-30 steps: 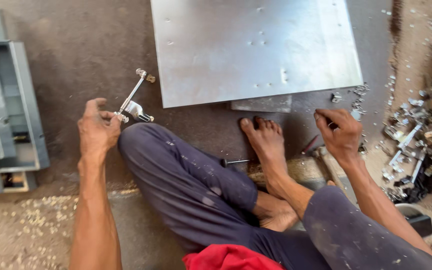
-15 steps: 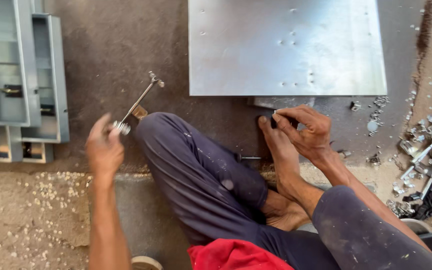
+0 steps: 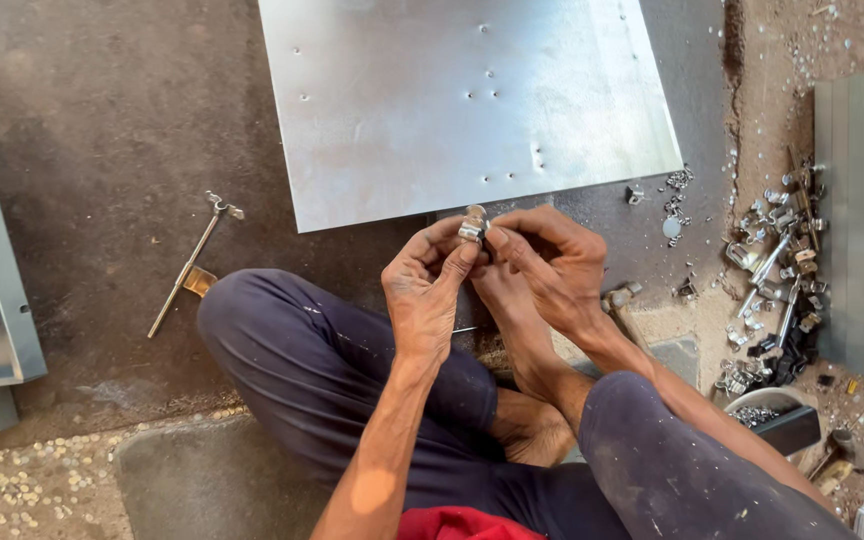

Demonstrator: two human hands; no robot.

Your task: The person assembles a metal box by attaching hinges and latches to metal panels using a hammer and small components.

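Both hands (image 3: 492,270) now together on small shiny fitting (image 3: 472,225)

Metal sheet (image 3: 452,100): pale silver-grey, dotted with small dark holes. Small fitting (image 3: 472,226) between the fingertips: bright silver. Rod (image 3: 187,268) on the floor: silver, with a tan piece near its lower part. Trousers (image 3: 312,370): dark navy, flecked with pale specks. Garment (image 3: 457,523) at the bottom edge: red. Floor (image 3: 102,120): dark brown-grey. Loose hardware pile (image 3: 777,275): mixed silver and black.
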